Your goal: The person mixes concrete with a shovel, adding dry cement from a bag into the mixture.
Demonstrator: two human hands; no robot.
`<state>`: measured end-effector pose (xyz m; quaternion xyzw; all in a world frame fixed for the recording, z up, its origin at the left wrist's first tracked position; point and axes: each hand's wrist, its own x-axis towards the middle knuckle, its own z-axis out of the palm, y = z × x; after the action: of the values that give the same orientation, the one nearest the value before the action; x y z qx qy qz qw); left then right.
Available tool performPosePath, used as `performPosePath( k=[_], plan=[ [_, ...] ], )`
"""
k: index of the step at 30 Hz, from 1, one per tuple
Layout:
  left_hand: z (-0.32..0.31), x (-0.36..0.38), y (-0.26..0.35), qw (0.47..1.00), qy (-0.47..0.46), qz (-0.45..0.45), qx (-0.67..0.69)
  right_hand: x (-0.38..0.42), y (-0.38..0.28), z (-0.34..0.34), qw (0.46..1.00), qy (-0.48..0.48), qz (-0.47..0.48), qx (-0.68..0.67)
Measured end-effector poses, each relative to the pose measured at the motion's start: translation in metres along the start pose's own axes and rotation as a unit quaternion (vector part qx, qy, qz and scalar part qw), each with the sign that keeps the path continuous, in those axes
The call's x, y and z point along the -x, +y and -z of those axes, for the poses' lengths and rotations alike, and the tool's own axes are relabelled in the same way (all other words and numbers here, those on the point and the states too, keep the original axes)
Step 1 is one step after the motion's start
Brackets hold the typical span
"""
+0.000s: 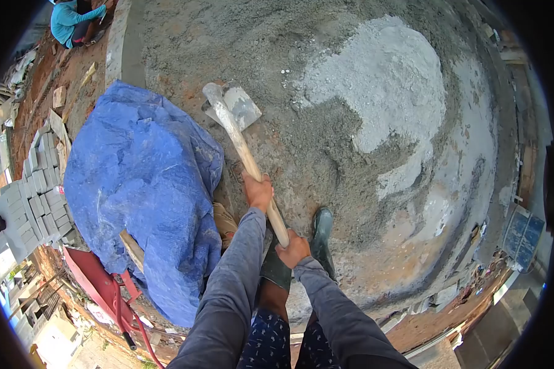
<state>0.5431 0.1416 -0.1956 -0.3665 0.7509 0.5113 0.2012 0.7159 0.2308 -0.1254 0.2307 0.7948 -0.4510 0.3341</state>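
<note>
A hoe with a pale wooden handle [243, 147] slants across the middle of the view, its flat metal blade [243, 109] at the far end over the grey ground. Around the middle of the handle, my left hand [258, 191] is closed. My right hand [293, 249] grips the near end of the same handle. To the right of the blade lies a broad heap of light grey powder [400, 80] on darker, damp-looking grey material [326, 138]. Dark green boots [322, 237] are on my feet, just beyond my hands.
A crumpled blue tarp [144, 184] covers something close on the left. Beside it stands a red wheelbarrow [95, 280], with stacked grey blocks [43, 200] behind. A person in a turquoise top [71, 23] crouches at the far left, beyond a low concrete edge [126, 55].
</note>
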Motion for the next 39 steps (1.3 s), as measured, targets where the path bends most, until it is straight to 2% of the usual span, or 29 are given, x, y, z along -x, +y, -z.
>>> performPosePath(
  k=[3,7,11,13,17,21,23,24,25,28,31,34,37,39],
  plan=[
    [-0.021,-0.038,0.02,0.996,0.022,-0.011,-0.087,-0.038,-0.016,0.016,1.0,0.002,0.014,-0.006],
    [-0.026,-0.011,0.025,0.992,-0.009,0.007,-0.129,-0.014,-0.014,0.02,0.999,0.008,-0.033,-0.006],
    [-0.018,0.035,-0.009,0.989,-0.052,0.038,-0.131,0.042,-0.001,0.012,0.998,-0.006,-0.068,0.005],
    [-0.015,0.048,-0.037,0.989,-0.051,0.056,-0.126,0.069,0.008,0.004,0.996,-0.021,-0.088,0.008],
    [-0.006,0.098,-0.055,0.983,-0.06,0.112,-0.131,0.114,0.034,-0.004,0.994,-0.046,-0.102,0.011],
    [-0.002,0.155,-0.115,0.981,-0.028,0.159,-0.111,0.166,0.082,0.005,0.991,-0.094,-0.091,0.031],
    [0.0,0.181,-0.164,0.974,-0.025,0.187,-0.123,0.199,0.119,0.004,0.995,-0.093,-0.046,0.003],
    [0.001,0.194,-0.201,0.979,-0.002,0.158,-0.129,0.214,0.131,0.004,0.994,-0.098,-0.041,0.023],
    [0.001,0.208,-0.2,0.981,0.019,0.133,-0.137,0.223,0.136,0.009,0.993,-0.104,-0.039,0.042],
    [-0.001,0.228,-0.188,0.98,0.018,0.177,-0.086,0.23,0.155,0.011,0.99,-0.11,-0.051,0.071],
    [-0.013,0.205,-0.138,0.99,0.056,0.125,-0.035,0.189,0.143,0.023,0.994,-0.097,-0.031,0.049],
    [-0.029,0.148,-0.089,0.995,0.064,0.075,-0.035,0.125,0.109,0.039,0.998,-0.046,0.003,0.034],
    [-0.048,0.092,-0.052,0.994,0.072,0.039,-0.068,0.066,0.083,0.049,0.999,-0.039,0.019,0.012],
    [-0.069,0.049,-0.082,0.986,0.085,-0.008,-0.141,0.048,0.071,0.053,1.0,-0.029,0.004,0.007]
  ],
)
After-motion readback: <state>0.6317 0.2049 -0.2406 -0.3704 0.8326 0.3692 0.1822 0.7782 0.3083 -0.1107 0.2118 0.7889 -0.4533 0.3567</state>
